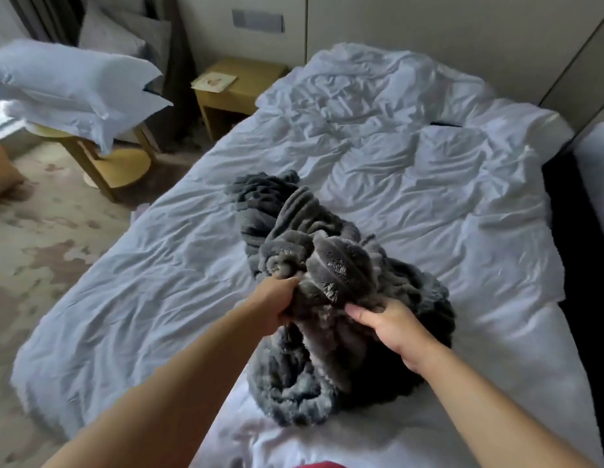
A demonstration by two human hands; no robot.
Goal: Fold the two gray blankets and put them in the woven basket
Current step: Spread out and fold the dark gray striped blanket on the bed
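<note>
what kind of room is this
Likely a bedroom, maybe a hotel room: a bed with rumpled white bedding, a wooden nightstand beside it, and pillows piled on a small round table.

Both hands clutch a rumpled gray blanket (331,275) heaped on the bed (412,184): the left hand (277,304) bunches its near edge, the right hand (391,327) pinches a fold just beside it. Pillows (67,86) lie on a round side table (121,163).

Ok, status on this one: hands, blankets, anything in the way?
Left hand, right hand both grip gray blanket, bunched on bed. No basket in view.
</note>
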